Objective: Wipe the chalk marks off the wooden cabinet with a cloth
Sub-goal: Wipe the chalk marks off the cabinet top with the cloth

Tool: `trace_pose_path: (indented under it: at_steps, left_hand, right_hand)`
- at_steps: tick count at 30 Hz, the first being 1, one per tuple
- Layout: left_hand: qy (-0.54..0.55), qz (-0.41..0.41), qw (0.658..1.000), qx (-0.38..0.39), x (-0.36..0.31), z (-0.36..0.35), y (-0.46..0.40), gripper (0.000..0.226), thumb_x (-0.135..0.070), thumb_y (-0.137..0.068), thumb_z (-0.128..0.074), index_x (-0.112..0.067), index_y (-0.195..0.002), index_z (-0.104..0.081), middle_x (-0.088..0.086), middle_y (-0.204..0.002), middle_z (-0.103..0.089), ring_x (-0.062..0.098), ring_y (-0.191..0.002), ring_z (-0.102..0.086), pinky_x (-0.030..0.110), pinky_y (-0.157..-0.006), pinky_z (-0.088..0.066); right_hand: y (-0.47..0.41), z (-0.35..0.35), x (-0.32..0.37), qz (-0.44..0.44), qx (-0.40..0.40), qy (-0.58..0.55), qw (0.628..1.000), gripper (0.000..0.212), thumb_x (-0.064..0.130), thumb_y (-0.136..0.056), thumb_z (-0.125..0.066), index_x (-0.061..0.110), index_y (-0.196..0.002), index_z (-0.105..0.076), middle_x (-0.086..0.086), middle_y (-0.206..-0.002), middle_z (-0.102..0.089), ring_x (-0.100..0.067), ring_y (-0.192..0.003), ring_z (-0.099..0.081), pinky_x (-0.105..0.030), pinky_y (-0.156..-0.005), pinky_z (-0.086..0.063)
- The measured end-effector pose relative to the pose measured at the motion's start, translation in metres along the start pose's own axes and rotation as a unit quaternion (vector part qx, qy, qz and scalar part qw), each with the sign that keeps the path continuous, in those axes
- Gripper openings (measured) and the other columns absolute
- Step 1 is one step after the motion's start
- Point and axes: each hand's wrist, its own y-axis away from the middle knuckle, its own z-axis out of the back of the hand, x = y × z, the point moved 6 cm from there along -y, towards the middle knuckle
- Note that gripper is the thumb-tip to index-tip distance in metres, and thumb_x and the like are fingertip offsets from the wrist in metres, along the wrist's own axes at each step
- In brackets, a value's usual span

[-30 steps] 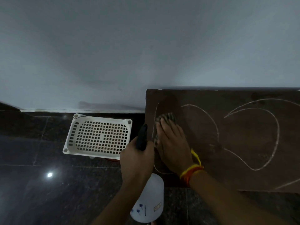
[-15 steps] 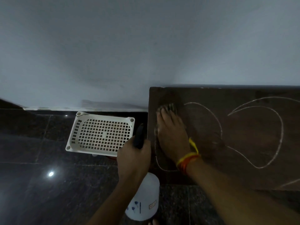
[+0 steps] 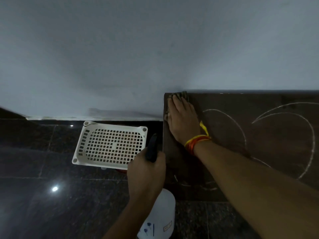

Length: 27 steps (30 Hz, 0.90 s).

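The dark wooden cabinet (image 3: 267, 145) fills the right side, its top against the wall. White chalk curves (image 3: 307, 135) loop across its surface, with faint smudges low near the left edge. My right hand (image 3: 183, 121) lies flat with straight fingers, pressing a dark patterned cloth (image 3: 183, 94) into the cabinet's far left corner; only the cloth's edge shows past my fingertips. My left hand (image 3: 146, 171) grips the black head of a white spray bottle (image 3: 160, 218), just left of the cabinet's edge.
A white perforated plastic basket (image 3: 110, 145) sits upside down on the dark glossy tiled floor (image 3: 51, 195), left of the cabinet. A pale wall (image 3: 138, 49) rises behind everything.
My right hand has slid the cloth up the cabinet's left side to the far corner, and the vertical chalk line there is gone. The left hand with the bottle stayed roughly in place.
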Motion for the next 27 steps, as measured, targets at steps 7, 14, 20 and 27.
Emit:
trace_pose_path:
  at_steps: [7, 14, 20, 27]
  left_hand:
    - [0.002, 0.017, 1.000, 0.000, 0.011, 0.004, 0.003, 0.027, -0.021, -0.088, -0.061, -0.004, -0.067, -0.059, 0.015, -0.056, -0.061, 0.022, -0.050, -0.055, 0.041, -0.053, -0.051]
    - [0.013, 0.012, 1.000, 0.002, -0.002, 0.004, -0.006, 0.029, -0.023, -0.085, -0.060, -0.002, -0.066, -0.058, 0.019, -0.056, -0.059, 0.024, -0.050, -0.052, 0.040, -0.052, -0.048]
    - [-0.002, 0.000, 1.000, 0.000, 0.004, 0.002, -0.016, 0.029, -0.023, -0.086, -0.059, -0.006, -0.063, -0.057, 0.012, -0.052, -0.058, 0.014, -0.044, -0.050, 0.034, -0.047, -0.047]
    - [0.014, 0.030, 0.999, 0.002, 0.010, 0.007, -0.002, 0.030, -0.023, -0.086, -0.060, -0.004, -0.063, -0.057, 0.007, -0.049, -0.054, 0.015, -0.045, -0.048, 0.033, -0.048, -0.042]
  right_hand:
    - [0.100, -0.021, 0.032, 0.041, 0.046, 0.002, 0.998, 0.055, 0.024, -0.092, -0.033, 0.007, -0.144, -0.033, -0.014, -0.148, -0.037, -0.033, -0.135, -0.036, -0.045, -0.112, -0.032]
    - [0.038, -0.005, 0.018, 0.042, 0.022, 0.016, 0.999, 0.054, 0.024, -0.094, -0.037, 0.006, -0.144, -0.032, -0.014, -0.149, -0.036, -0.033, -0.137, -0.033, -0.044, -0.111, -0.031]
    - [-0.044, -0.004, 0.001, 0.013, -0.003, 0.021, 1.000, 0.051, 0.024, -0.098, -0.033, 0.009, -0.147, -0.028, -0.010, -0.152, -0.029, -0.030, -0.139, -0.027, -0.042, -0.114, -0.022]
    - [0.061, -0.013, 0.030, 0.053, 0.068, 0.014, 0.996, 0.054, 0.027, -0.094, -0.026, 0.008, -0.144, -0.034, -0.012, -0.148, -0.038, -0.031, -0.134, -0.036, -0.041, -0.111, -0.031]
